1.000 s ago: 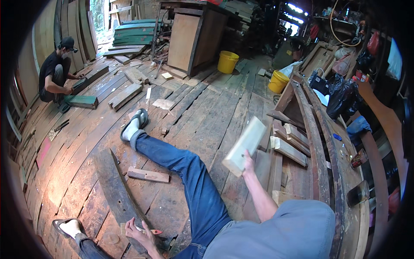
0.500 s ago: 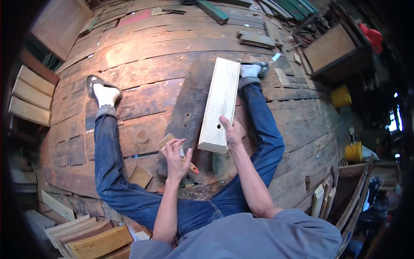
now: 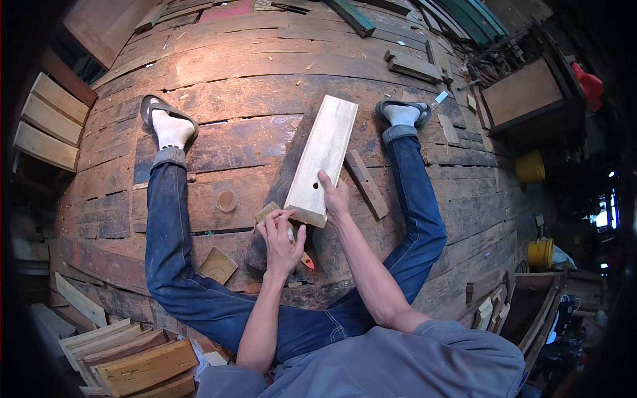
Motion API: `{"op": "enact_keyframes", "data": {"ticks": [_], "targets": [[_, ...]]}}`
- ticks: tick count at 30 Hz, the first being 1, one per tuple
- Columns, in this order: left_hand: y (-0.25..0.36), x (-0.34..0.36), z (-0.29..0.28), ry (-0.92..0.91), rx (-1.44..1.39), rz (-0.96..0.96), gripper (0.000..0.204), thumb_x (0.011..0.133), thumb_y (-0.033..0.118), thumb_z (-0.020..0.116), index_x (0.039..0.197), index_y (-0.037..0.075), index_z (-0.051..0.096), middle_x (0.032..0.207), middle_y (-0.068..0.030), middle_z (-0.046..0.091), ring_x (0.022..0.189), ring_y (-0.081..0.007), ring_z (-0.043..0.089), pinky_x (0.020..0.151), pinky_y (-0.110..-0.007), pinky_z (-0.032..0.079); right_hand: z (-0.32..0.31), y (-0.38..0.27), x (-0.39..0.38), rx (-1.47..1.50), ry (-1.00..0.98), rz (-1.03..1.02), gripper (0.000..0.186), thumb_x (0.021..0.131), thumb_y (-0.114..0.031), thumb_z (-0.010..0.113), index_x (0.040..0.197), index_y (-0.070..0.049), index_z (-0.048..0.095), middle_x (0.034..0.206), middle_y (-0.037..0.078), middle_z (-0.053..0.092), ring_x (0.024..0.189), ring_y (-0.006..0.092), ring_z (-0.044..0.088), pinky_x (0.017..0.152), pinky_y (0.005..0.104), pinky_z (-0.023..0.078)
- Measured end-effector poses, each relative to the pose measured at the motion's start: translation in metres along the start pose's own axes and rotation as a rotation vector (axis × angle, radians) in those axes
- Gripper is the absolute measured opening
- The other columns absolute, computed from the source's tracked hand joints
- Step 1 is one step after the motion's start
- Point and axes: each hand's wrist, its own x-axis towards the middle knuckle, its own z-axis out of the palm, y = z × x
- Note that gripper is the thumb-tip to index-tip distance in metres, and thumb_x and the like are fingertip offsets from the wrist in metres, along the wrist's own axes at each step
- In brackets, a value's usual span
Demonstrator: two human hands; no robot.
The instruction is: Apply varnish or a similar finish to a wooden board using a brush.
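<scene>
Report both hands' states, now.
Left hand: partly curled over the paintbrush; whether it grips it cannot be told.
Right hand: closed, holding the pale wooden board by its right edge.

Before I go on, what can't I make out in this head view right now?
Head view:
Underside of the pale board: turned away from the camera.
Most fingers of the right hand: hidden behind that board.
Middle of the brush: covered by the left hand, so whether it is gripped is unclear.
Part of the dark plank: blocked by the pale board.
Lower-left stacked wood pieces: cut off by the lower edge.
</scene>
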Motion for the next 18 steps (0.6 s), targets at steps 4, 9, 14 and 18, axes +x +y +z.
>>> {"op": "enact_keyframes", "data": {"ticks": [4,9,14,18], "targets": [[0.001,0.001,0.004,-0.011,0.014,-0.008,0.041,0.082,0.014,0.07,0.12,0.006,0.057,0.117,-0.0151,0.047,0.106,-0.0329,0.041,0.095,-0.045,0.035,0.004,-0.005,0.016,-0.192,0.041,-0.08,0.044,0.089,-0.034,0.07,0.112,0.003,0.066,0.101,0.013,0.071,0.089,0.0181,0.067,0.078,0.0339,0.052],[0.0,-0.001,0.006,0.013,0.037,-0.017,0.04,0.083,0.014,0.069,0.12,0.007,0.057,0.116,-0.0149,0.048,0.106,-0.0327,0.041,0.096,-0.044,0.033,-0.015,-0.037,0.014,-1.232,-0.016,0.029,0.057,0.084,-0.058,0.062,0.087,-0.002,0.071,0.086,0.024,0.07,0.088,0.0383,0.069,0.076,0.0451,0.054],[-0.002,0.0,0.006,0.011,0.045,-0.038,0.039,0.083,0.015,0.068,0.119,0.007,0.057,0.116,-0.0151,0.048,0.107,-0.0328,0.041,0.097,-0.044,0.032,-0.03,-0.06,-0.028,-1.391,-0.015,-0.138,0.049,0.082,-0.051,0.066,0.07,-0.004,0.063,0.074,0.022,0.067,0.077,0.038,0.068,0.07,0.0472,0.053],[-0.003,0.0,0.004,0.034,0.068,-0.03,0.039,0.083,0.016,0.068,0.119,0.006,0.057,0.116,-0.0154,0.049,0.108,-0.033,0.041,0.097,-0.044,0.032,-0.027,-0.049,-0.075,-1.448,-0.171,-0.155,0.042,0.08,-0.044,0.07,0.08,-0.003,0.062,0.076,0.02,0.068,0.077,0.0377,0.068,0.07,0.0483,0.053]]}}
